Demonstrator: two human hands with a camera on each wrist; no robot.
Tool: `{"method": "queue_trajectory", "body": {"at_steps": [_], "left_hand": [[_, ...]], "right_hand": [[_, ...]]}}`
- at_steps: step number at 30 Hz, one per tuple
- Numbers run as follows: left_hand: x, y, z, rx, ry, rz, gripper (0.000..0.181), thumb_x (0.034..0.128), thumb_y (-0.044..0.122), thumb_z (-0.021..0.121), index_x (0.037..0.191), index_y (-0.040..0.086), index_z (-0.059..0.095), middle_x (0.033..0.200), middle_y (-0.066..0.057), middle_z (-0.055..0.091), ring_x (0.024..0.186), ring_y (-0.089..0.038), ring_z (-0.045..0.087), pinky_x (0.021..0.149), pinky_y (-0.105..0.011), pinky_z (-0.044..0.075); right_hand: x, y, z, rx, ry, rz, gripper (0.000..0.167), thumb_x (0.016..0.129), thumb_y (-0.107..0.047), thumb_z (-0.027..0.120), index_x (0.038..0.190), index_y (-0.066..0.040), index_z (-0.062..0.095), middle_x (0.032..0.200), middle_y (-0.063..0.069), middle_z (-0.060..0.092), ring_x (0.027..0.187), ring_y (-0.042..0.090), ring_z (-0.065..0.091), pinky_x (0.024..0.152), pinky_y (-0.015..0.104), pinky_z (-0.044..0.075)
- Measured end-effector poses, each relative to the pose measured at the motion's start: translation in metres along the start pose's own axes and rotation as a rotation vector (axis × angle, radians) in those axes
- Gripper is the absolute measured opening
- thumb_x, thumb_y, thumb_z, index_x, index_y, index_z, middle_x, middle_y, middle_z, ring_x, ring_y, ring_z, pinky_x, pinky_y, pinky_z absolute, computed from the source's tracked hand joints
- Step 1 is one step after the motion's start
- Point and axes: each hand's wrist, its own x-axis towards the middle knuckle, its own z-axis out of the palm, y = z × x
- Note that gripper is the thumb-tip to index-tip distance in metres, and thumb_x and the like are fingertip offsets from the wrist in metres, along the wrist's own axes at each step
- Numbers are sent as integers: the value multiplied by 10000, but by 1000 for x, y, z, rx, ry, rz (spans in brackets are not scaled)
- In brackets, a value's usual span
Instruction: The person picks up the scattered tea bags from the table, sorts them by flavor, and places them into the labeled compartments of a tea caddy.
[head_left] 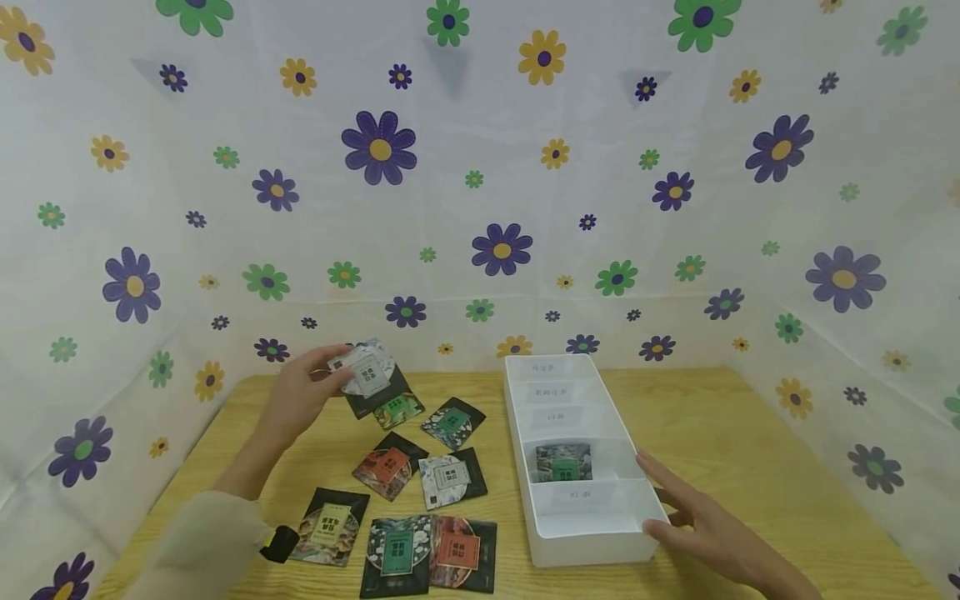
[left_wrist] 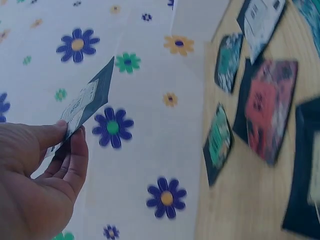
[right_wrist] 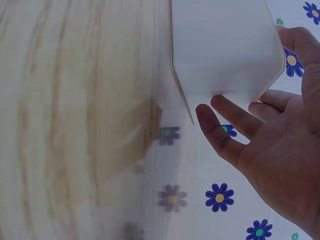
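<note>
My left hand [head_left: 303,390] pinches a black-and-white sachet [head_left: 371,377] between thumb and fingers, lifted above the table. Just below it, a green-labelled sachet [head_left: 400,410] is partly covered in the head view. In the left wrist view the held sachet [left_wrist: 90,102] is seen nearly edge-on. A white divided box [head_left: 592,546] stands on the right, with a green-labelled sachet [head_left: 564,463] in one compartment. My right hand [head_left: 701,525] touches the box's right side near its front corner, fingers loosely extended. From the right wrist, the fingers [right_wrist: 225,142] lie against the box wall [right_wrist: 225,45].
Several sachets lie spread on the wooden table [head_left: 712,433], among them a red-labelled one [head_left: 390,463], a white one [head_left: 453,477] and a yellow-labelled one [head_left: 330,527]. Paper labels mark the box compartments. A flower-patterned curtain [head_left: 450,217] encloses the table at the back and sides.
</note>
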Motion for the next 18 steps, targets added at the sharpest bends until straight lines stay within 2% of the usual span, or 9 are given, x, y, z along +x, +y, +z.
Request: {"method": "queue_trajectory", "body": {"at_steps": [4,8,12,15,18], "left_hand": [[6,17,19,-23,-15,28,413,1030,101,654,1427,3,591,1051,-198,653,913,-277,701,717,-219,563],[13,28,38,-39,-34,66,396,1025,88,657,1410,8,605,921,-150,634,831,-256,660,735,-238,579],[20,36,57,-50,-54,78,400,1018,110,675,1408,41,618,936,-119,663,848,-242,686,718,-283,576],[23,42,73,-75,-80,73,403,1015,120,681,1408,58,620,989,-126,665,893,-247,702,714,-286,561],[26,47,89,-106,-98,79,397,1011,109,683,1401,61,624,1017,-139,657,911,-249,702,715,-275,554]], "right_hand": [[0,2,0,-8,-5,-16,790,1032,-158,648,1657,-76,171,1657,304,174,1303,512,515,833,270,562],[0,3,0,2,-7,-23,794,1028,-139,651,1659,-90,172,1660,293,176,1317,439,523,835,272,562],[0,2,0,0,-11,-25,791,1034,-146,643,1660,-88,163,1658,305,167,1315,461,522,836,274,563],[-1,1,0,11,-4,-11,785,1035,-162,646,1661,-98,177,1665,285,168,1336,280,550,841,274,563],[-1,0,1,32,5,-15,776,1031,-158,653,1658,-103,199,1667,273,171,1309,1,484,844,276,563]]}}
